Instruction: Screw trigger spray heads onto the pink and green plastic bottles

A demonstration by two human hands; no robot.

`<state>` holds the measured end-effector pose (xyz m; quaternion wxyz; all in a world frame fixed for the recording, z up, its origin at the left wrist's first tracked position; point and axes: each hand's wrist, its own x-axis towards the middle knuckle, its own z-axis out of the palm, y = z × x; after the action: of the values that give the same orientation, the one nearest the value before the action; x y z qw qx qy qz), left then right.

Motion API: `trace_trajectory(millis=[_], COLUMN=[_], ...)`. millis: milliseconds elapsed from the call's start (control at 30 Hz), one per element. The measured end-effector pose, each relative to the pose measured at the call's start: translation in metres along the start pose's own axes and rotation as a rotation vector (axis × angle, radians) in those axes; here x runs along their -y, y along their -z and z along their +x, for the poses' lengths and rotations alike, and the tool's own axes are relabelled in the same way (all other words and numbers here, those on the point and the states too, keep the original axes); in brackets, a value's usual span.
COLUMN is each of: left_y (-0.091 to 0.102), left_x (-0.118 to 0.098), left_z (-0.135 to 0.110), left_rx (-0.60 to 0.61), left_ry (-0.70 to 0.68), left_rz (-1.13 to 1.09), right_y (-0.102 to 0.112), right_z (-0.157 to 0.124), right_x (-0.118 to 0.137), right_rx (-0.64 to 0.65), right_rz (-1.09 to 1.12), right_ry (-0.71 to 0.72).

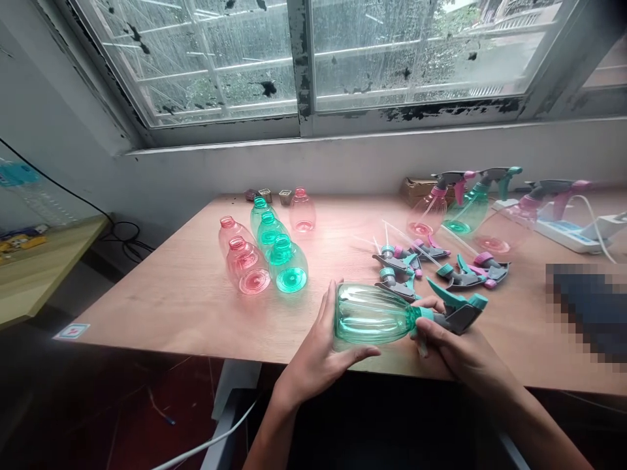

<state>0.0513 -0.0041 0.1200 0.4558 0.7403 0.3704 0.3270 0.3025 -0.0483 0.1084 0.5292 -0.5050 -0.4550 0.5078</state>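
Hands (316,352), two, on one bottle (372,314).

Translucent green and pink over pinkish tan.
The held spray bottle (372,314) is clear green, streaked lengthwise with pale highlights; its trigger head (463,316) is teal and grey. Loose trigger heads (465,281) pair grey with teal or magenta. Headless bottles (289,264) are green or pink; the tabletop (161,300) tan; the window frame (235,132) grey, blotched black.
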Motion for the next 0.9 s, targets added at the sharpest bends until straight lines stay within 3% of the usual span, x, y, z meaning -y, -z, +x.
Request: trace_trajectory(millis=[267,900], left_y=[-0.0001,-0.0017], left_x=[0.0046,0.0049], left_z=[0.0007,0.0026], left_rx=[-0.003,-0.027], left_ry=[-0.083,-0.035], left_rz=[0.053,-0.05], right_y=[0.0008,0.0008], right_z=[0.001,0.0017], right_x=[-0.0049,-0.0022], right_rx=[0.009,0.037], right_rz=[0.068,0.055], right_ry=[0.006,0.036])
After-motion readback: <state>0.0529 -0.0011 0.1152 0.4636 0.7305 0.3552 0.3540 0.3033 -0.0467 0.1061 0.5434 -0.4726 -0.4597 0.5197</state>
